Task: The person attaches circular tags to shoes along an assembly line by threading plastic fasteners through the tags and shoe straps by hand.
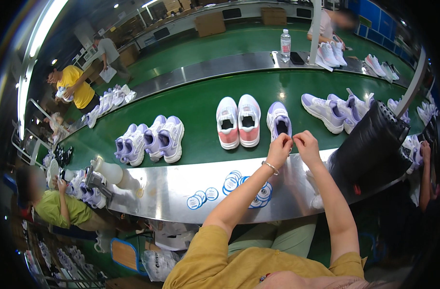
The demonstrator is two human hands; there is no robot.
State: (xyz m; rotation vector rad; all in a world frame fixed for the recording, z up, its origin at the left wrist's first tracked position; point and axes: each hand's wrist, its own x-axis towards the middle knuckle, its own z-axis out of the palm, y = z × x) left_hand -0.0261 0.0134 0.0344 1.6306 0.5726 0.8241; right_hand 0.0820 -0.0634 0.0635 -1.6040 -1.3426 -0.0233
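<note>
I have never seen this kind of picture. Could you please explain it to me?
There is no machine: a person works with two bare hands. The single picture comes from a fisheye camera worn on the head, looking down, so straight edges bend. The left hand and right hand are close together, fingertips pinched, by a purple-and-white shoe; whether they hold something small, I cannot tell. Blue-rimmed round labels lie on the metal counter. Beyond it, on the green surface, stand more shoes, including a white-and-pink pair.
</note>
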